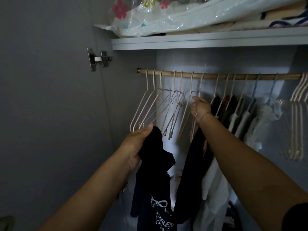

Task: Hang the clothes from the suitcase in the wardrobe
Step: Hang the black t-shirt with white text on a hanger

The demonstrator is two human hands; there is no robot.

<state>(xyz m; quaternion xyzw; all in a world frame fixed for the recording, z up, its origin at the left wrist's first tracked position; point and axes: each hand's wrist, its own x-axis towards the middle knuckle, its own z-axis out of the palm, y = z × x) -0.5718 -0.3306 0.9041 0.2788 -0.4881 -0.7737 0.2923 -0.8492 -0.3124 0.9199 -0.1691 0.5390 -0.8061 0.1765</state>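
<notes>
Head view: left hand grips 1 unhung dark shirt, right hand holds 1 hanger; several garments already on rail.

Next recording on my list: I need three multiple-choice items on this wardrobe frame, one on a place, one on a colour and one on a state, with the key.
1. Where does the clear flower-printed plastic bag lie?
A. on the white shelf above the wooden rail
B. on the wardrobe floor
C. hung from the rail

2. What colour is the garment that the left hand grips?
A. red
B. yellow
C. dark with white lettering

3. What is the right hand doing?
A. resting flat on the door
B. gripping a pale pink wire hanger hooked on the rail
C. hanging idle

Key: 1 A, the bag sits on top of the shelf; 2 C, white print shows on dark cloth; 3 B, its fingers curl round the hanger.
</notes>
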